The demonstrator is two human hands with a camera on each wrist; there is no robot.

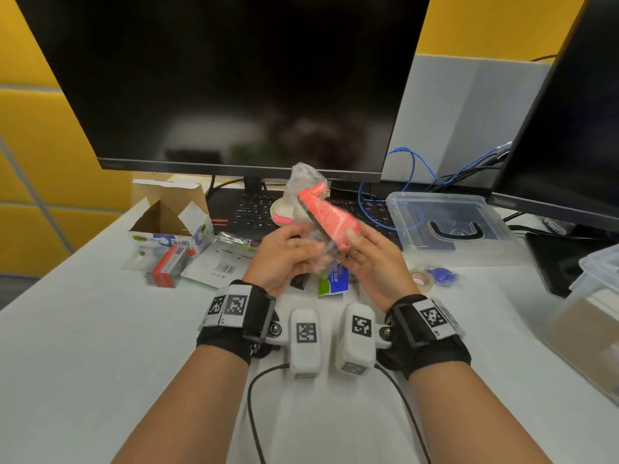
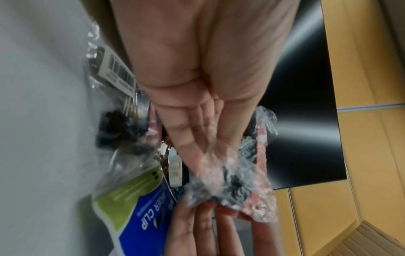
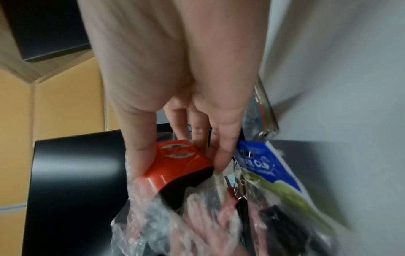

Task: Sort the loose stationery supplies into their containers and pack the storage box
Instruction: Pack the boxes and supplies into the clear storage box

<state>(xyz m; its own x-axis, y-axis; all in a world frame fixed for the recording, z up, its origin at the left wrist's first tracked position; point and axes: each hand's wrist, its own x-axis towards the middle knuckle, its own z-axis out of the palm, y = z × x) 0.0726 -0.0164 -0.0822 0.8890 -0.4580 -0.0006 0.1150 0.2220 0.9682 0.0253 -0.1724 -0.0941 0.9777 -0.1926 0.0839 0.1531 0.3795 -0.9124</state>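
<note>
stapler (image 1: 330,218): red, half inside clear bag (image 1: 306,182), held above worktop (image 1: 100,329) | left hand (image 1: 284,254): grip pinches bag | right hand (image 1: 371,252): grip clamped on stapler | risk: thin film may slip or tear, dropping stapler on clip packet (image 1: 335,279) | storage box (image 1: 449,222): waits right

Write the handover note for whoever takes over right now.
Left hand: grips the crumpled clear plastic wrap.
Right hand: holds the red-and-black stapler, partly inside that wrap, above the desk.
On the desk: binder clip pack under the hands, tape roll, open cardboard box at left, clear storage box at right with its lid on.
Done: nothing visibly packed.
Left: sort the loose items, pack the storage box.
</note>
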